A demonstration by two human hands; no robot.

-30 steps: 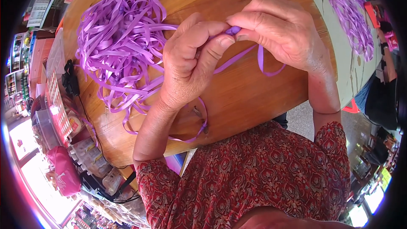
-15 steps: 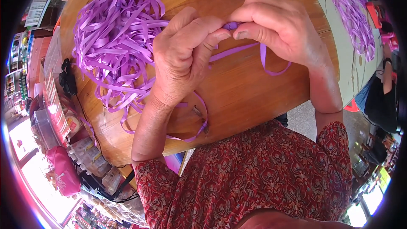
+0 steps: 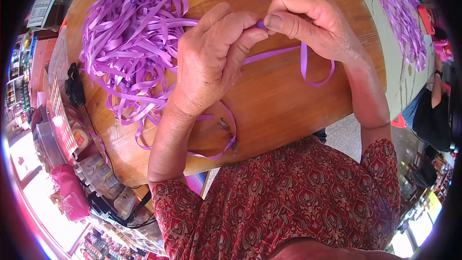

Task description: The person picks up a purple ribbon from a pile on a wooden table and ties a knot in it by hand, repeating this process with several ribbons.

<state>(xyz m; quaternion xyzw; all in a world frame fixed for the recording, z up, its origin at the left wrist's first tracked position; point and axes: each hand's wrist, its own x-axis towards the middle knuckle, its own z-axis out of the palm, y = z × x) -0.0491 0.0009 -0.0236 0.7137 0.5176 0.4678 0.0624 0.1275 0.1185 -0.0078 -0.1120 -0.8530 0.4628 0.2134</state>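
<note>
Both hands meet over the wooden table, pinching a purple ribbon [image 3: 272, 55] between them. My left hand [image 3: 211, 55] is closed, thumb pressed against the forefinger, with a bit of the ribbon poking out at the tips. My right hand [image 3: 313, 24] grips the same spot between thumb and fingers. A small darker bunch, perhaps a knot, shows between the fingertips; most of it is covered. Below the right hand the ribbon hangs in a loop. Left of my left hand lies a big tangled heap of purple ribbons [image 3: 130, 43], some with small knots.
The wooden table [image 3: 288, 101] has a curved near edge. At its left sit a black cable [image 3: 74, 86], clear plastic boxes [image 3: 96, 173] and a pink pouch [image 3: 71, 192]. On a pale surface at the right lie more purple ribbons [image 3: 404, 29]. Another person [image 3: 433, 115] is at the far right.
My right fingers have shifted, with the thumb now over the small bunch and turned upward. Less of the bunch shows. My left hand has moved slightly right.
</note>
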